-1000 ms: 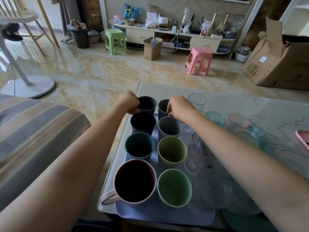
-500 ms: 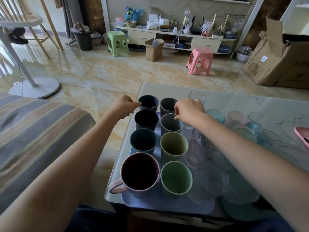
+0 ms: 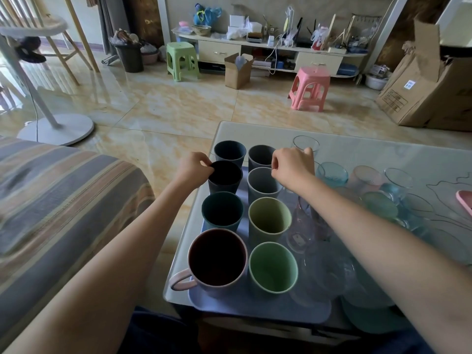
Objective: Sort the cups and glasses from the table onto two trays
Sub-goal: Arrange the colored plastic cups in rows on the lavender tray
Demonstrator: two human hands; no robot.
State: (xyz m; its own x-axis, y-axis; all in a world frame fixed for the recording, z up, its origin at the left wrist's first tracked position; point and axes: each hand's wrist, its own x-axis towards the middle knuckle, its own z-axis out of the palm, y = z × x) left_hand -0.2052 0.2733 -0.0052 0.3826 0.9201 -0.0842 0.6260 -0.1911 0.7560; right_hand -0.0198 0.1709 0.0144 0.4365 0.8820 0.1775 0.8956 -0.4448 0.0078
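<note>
The left hand (image 3: 195, 169) is pinching the near-left rim of the dark navy cup (image 3: 225, 178), second from the far end of the left row, fingers curled on its lip. The right hand (image 3: 291, 167) is likewise curled, its fingertips pinching the rim of the grey cup (image 3: 264, 183) beside it in the right row. Half a second back both hands were reaching toward the farthest pair of cups; they are now working one row nearer, which suggests the person is going along the rows squaring up cups in pairs rather than bringing new ones in.

All eight opaque cups, from the slate-blue cup (image 3: 229, 152) down to the pink-handled mug (image 3: 217, 261) and the green cup (image 3: 272, 267), are standing upright in two rows on the lavender tray (image 3: 258, 309). To the right, the clear and tinted glasses (image 3: 332, 172) are sitting clustered, some on a teal tray (image 3: 370, 320), though it is hard to tell which. The cup half of the sort appears essentially finished.
</note>
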